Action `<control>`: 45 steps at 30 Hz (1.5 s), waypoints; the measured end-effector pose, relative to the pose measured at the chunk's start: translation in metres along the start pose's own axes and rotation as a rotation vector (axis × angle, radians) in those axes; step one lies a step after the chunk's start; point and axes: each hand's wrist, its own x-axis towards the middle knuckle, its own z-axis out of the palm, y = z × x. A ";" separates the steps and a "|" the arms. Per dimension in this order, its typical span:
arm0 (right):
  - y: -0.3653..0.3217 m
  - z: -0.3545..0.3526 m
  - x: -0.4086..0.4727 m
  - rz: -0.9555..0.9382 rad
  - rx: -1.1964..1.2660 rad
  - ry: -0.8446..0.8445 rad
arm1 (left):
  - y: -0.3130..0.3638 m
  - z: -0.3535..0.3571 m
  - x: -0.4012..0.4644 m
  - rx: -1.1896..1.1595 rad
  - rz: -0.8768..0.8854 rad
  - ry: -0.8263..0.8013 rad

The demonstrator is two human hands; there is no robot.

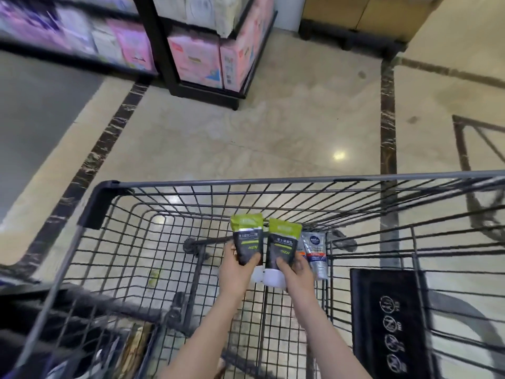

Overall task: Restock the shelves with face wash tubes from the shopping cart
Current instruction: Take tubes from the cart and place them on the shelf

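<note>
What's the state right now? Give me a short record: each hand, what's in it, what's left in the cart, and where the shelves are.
left hand: grips a green-and-black tube, upright over the cart
right hand: grips a second green-and-black tube, white cap down
silver tube: just right of the right hand; whether held or lying in the cart cannot be told
shopping cart: wire basket, floor showing through the mesh
shelves: ahead and left, stocked with pink packs, blurred

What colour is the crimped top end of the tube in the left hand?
Lime green, above a black body. The tube in the left hand shows only in the head view.
</note>
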 end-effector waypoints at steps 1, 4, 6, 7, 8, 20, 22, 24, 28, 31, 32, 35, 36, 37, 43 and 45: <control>-0.007 0.000 -0.008 -0.017 0.027 -0.006 | 0.007 -0.005 -0.008 -0.036 0.011 0.014; -0.027 -0.001 -0.033 -0.065 0.058 -0.039 | 0.025 -0.020 -0.036 -0.115 0.066 0.067; -0.041 -0.002 -0.051 -0.109 0.048 -0.089 | 0.038 -0.032 -0.057 -0.155 0.092 0.109; -0.047 -0.002 -0.061 -0.130 0.038 -0.113 | 0.043 -0.039 -0.068 -0.176 0.100 0.133; -0.054 -0.003 -0.070 -0.145 0.032 -0.136 | 0.048 -0.045 -0.080 -0.195 0.118 0.164; -0.129 0.013 -0.215 -0.256 0.069 -0.469 | 0.079 -0.138 -0.249 -0.411 0.335 0.516; -0.136 0.019 -0.242 -0.272 0.033 -0.540 | 0.078 -0.156 -0.275 -0.437 0.345 0.573; -0.140 0.025 -0.270 -0.289 0.012 -0.612 | 0.077 -0.173 -0.301 -0.445 0.367 0.647; -0.144 0.041 -0.323 -0.324 -0.026 -0.749 | 0.069 -0.206 -0.341 -0.464 0.393 0.779; -0.140 0.057 -0.356 -0.323 -0.053 -0.829 | 0.053 -0.226 -0.365 -0.514 0.398 0.864; -0.138 0.062 -0.368 -0.308 -0.045 -0.854 | 0.047 -0.233 -0.373 -0.533 0.402 0.892; -0.125 0.077 -0.396 -0.280 -0.044 -0.931 | 0.030 -0.253 -0.395 -0.568 0.386 0.983; -0.121 0.082 -0.406 -0.276 -0.054 -0.952 | 0.024 -0.260 -0.403 -0.575 0.380 1.017; -0.116 0.087 -0.414 -0.274 -0.065 -0.976 | 0.018 -0.266 -0.410 -0.583 0.375 1.048; -0.085 0.120 -0.465 -0.208 -0.109 -1.097 | -0.027 -0.303 -0.452 -0.646 0.339 1.156; -0.073 0.130 -0.480 -0.194 -0.128 -1.137 | -0.043 -0.315 -0.464 -0.638 0.286 1.188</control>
